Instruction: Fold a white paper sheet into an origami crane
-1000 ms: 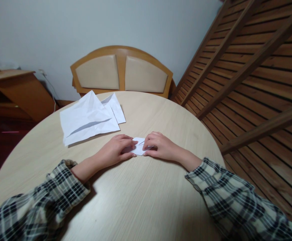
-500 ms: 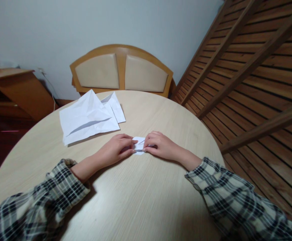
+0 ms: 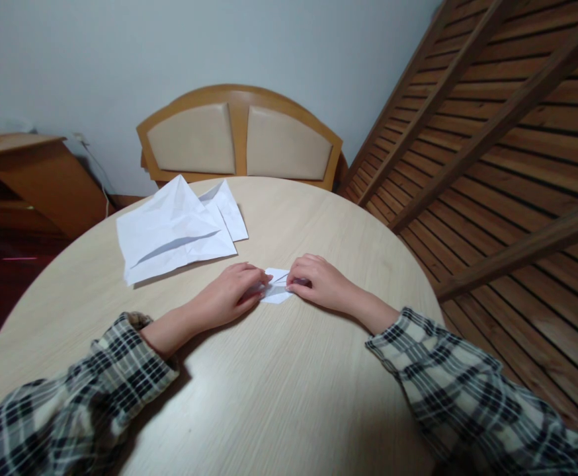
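Observation:
A small piece of folded white paper lies on the round table between my two hands. My left hand pinches its left side, thumb and fingers closed on the edge. From the right, my right hand grips the other side with thumb and fingertips. A flap with slanting crease lines shows along the paper's far part, and a flat strip shows nearest me. My fingers hide both ends of the paper.
Several larger creased white sheets lie overlapping at the table's far left. Behind the table stands a chair with a padded back. A slatted wooden partition runs along the right, and a wooden desk is at left.
My right hand has shifted slightly up and away from the near edge. The paper's near part now lies more open to view between my hands.

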Motion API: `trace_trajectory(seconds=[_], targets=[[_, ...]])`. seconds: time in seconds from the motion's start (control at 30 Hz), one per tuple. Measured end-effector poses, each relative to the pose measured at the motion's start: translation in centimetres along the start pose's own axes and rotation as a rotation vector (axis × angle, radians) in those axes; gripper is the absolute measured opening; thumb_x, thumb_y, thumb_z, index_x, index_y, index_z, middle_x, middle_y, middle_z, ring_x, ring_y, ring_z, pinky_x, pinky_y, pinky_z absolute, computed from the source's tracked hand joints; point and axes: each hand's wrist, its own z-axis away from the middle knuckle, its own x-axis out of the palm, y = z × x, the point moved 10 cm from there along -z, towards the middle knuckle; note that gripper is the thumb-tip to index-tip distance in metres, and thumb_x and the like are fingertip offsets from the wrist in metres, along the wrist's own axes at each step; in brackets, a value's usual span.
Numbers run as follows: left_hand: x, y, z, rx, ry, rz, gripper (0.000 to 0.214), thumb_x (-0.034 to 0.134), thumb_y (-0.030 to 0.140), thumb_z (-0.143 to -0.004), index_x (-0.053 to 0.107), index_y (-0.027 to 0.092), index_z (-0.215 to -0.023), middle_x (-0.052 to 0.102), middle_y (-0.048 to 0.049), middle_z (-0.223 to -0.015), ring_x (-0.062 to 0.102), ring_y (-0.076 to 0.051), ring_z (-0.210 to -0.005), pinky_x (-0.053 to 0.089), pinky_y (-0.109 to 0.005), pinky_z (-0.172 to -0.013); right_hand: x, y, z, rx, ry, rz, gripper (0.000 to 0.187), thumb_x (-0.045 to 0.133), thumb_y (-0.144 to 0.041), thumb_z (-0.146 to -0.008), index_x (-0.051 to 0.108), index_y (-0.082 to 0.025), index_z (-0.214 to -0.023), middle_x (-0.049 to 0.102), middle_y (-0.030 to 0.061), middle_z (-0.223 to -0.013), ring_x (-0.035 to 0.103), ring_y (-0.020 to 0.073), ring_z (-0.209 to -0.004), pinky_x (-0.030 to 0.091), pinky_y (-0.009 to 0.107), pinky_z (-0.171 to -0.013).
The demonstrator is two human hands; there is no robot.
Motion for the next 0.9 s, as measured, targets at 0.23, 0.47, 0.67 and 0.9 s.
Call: trace_trajectory(seconds=[0.23, 0.47, 0.67, 0.9], targets=[[0.29, 0.47, 0.04, 0.065, -0.029, 0.038, 0.020, 0.048, 0.015, -0.093, 0.058, 0.020, -0.109, 0.066, -0.0092, -0.113, 0.058, -0.024, -0.106, 0.046, -0.042, -0.094, -0.08, 0.04, 0.06, 0.022, 0.006, -0.029, 0.005, 0.063, -0.022, -0.089, 0.067, -0.019, -0.088, 0.067, 0.0036, -0.088, 0.056, 0.0186, -0.088, 0.040, 0.033, -0.083], [0.53, 0.50, 0.15, 0.085, -0.047, 0.028, 0.026, 0.048, 0.010, -0.091, 0.062, 0.020, -0.110, 0.065, -0.0094, -0.121, 0.056, -0.024, -0.112, 0.045, -0.044, -0.098, 0.01, -0.08, 0.12, -0.001, -0.003, -0.029, 0.010, 0.057, -0.016, -0.091, 0.067, -0.019, -0.090, 0.068, 0.0039, -0.091, 0.057, 0.0187, -0.092, 0.039, 0.033, -0.086], [0.44, 0.38, 0.14, 0.071, -0.050, 0.059, 0.028, 0.048, 0.008, -0.090, 0.066, 0.020, -0.107, 0.066, -0.0102, -0.119, 0.058, -0.023, -0.113, 0.047, -0.044, -0.097, 0.23, 0.08, 0.26, -0.011, -0.024, -0.042, 0.012, 0.057, -0.015, -0.091, 0.069, -0.019, -0.091, 0.067, 0.0042, -0.092, 0.057, 0.0187, -0.093, 0.039, 0.034, -0.087], [0.27, 0.48, 0.12, 0.071, -0.043, 0.066, 0.025, 0.050, 0.011, -0.091, 0.068, 0.020, -0.106, 0.066, -0.0107, -0.118, 0.060, -0.024, -0.112, 0.049, -0.044, -0.096, 0.26, 0.18, 0.46, -0.016, -0.023, -0.035, 0.015, 0.060, -0.016, -0.090, 0.073, -0.022, -0.093, 0.065, 0.0042, -0.093, 0.058, 0.0187, -0.094, 0.039, 0.034, -0.088]])
